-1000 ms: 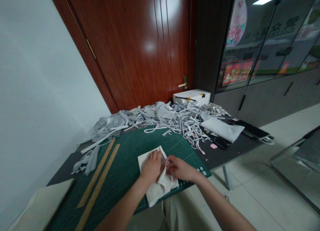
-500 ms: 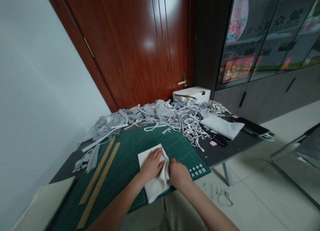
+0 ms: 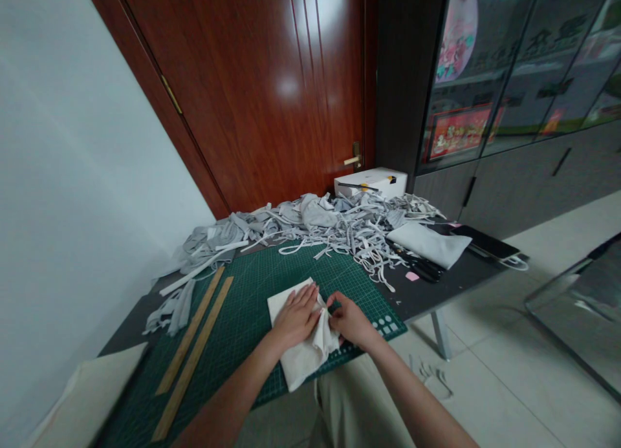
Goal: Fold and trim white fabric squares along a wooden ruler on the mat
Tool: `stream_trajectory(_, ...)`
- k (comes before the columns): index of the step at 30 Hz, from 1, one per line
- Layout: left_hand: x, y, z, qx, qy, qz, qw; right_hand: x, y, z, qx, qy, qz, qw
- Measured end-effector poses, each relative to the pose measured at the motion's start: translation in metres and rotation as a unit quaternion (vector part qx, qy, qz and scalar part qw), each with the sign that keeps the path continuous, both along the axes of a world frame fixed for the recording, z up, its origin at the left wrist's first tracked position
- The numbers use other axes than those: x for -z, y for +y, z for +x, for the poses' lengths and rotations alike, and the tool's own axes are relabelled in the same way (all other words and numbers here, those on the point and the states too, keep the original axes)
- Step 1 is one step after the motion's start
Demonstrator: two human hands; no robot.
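Observation:
A cream cloth [image 3: 298,365] lies folded on the green cutting mat [image 3: 252,280], near its front edge, with its right part bunched up. My left hand [image 3: 295,315] rests flat on the cloth, fingers stretched toward its top corner. At the cloth's right edge is my right hand [image 3: 347,319], its fingers curled with thumb and forefinger bent toward each other at the bunched fabric. The fingertips partly hide what they pinch.
Two wooden strips [image 3: 194,357] lie on the mat's left. Grey fabric scraps [image 3: 320,212] are heaped behind it. At right are a pale pouch [image 3: 429,241], black scissors [image 3: 427,269] and a phone [image 3: 485,241]. Another cream cloth [image 3: 92,396] is at lower left.
My right hand has opened from a fist into a looser curl and moved slightly up and right. The bunched part of the cloth spreads further right. My left hand stays nearly in place.

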State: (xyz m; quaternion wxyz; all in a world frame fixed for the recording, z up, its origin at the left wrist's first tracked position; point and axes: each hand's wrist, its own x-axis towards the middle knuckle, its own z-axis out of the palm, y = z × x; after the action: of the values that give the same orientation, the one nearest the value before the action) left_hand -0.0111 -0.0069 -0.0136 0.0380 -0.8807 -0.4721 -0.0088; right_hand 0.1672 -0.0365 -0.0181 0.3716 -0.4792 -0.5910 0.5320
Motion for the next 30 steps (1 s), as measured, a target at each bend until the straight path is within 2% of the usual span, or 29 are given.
stream_trajectory(4,-0.003,-0.003,0.001,0.004,0.006,0.01,1.0,-0.002,0.001,0.013,-0.033,0.024,-0.045,0.998)
stream_trajectory(8,-0.005,-0.005,0.002,0.004,0.009,0.013,1.0,-0.007,0.004,0.018,-0.084,0.036,-0.041,0.995)
stream_trajectory(13,-0.008,-0.006,0.004,0.001,0.014,0.006,1.0,-0.013,0.012,0.018,-0.16,-0.019,-0.034,0.986)
stream_trajectory(16,-0.007,-0.006,0.003,0.006,0.023,0.007,1.0,-0.018,0.015,0.017,-0.149,-0.065,-0.049,0.985)
stream_trajectory(18,-0.007,-0.005,0.002,0.004,0.025,0.008,1.0,-0.02,0.013,0.016,-0.135,-0.11,-0.016,0.985)
stream_trajectory(20,-0.007,-0.005,0.002,0.0,0.023,0.007,1.0,-0.021,0.009,0.014,-0.124,-0.162,0.066,0.977)
stream_trajectory(23,-0.008,-0.006,0.004,-0.005,0.024,0.005,1.0,-0.021,0.001,0.009,-0.099,-0.237,0.179,0.95)
stream_trajectory(27,-0.01,-0.005,0.007,-0.011,0.056,-0.011,0.998,-0.018,-0.005,0.0,-0.046,-0.313,0.215,0.924)
stream_trajectory(30,-0.008,-0.005,0.006,-0.01,0.064,-0.012,0.998,-0.015,-0.007,-0.001,-0.04,-0.343,0.232,0.909)
